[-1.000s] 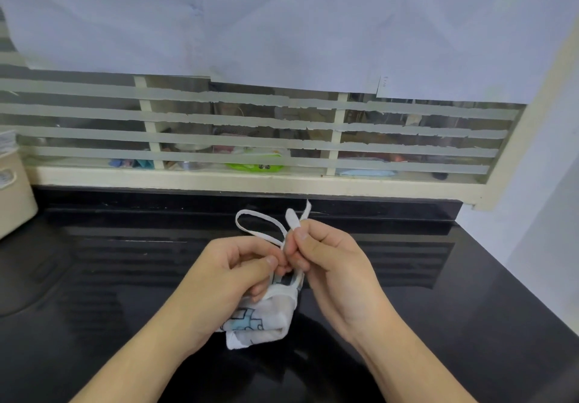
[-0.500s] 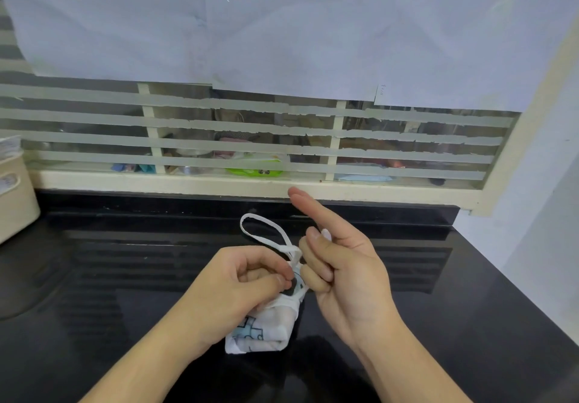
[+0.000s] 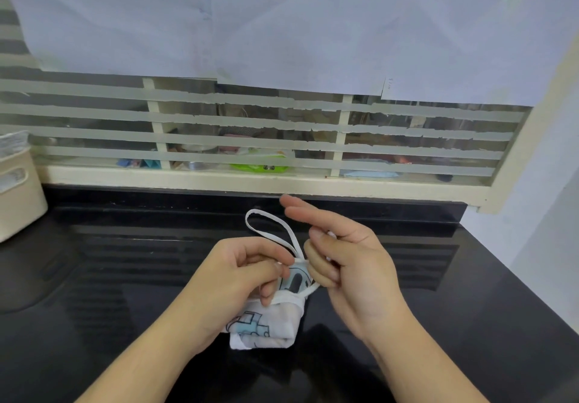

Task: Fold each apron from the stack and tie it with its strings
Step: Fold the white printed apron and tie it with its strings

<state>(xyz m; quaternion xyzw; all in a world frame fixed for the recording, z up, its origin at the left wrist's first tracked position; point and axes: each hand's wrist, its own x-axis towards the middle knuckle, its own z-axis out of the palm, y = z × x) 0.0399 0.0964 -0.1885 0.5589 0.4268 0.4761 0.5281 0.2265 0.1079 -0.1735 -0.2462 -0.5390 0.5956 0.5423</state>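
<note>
Far left edge of the frame: a beige basket [image 3: 18, 192] stands on the black countertop [image 3: 470, 308], with a taped, paper-covered window [image 3: 282, 139] across the upper half. Lower centre: the left hand [image 3: 232, 280], fingers curled, pinches the white string [image 3: 272, 230] at the top of the folded apron [image 3: 266, 321], a small bundle printed in blue, bound round by the string and sitting under that hand; the string's loop stands up behind the knuckles. Right of centre: the right hand [image 3: 351, 264] touches the bundle's top, two fingers extended toward the sill and two curled over a strand of string.
</note>
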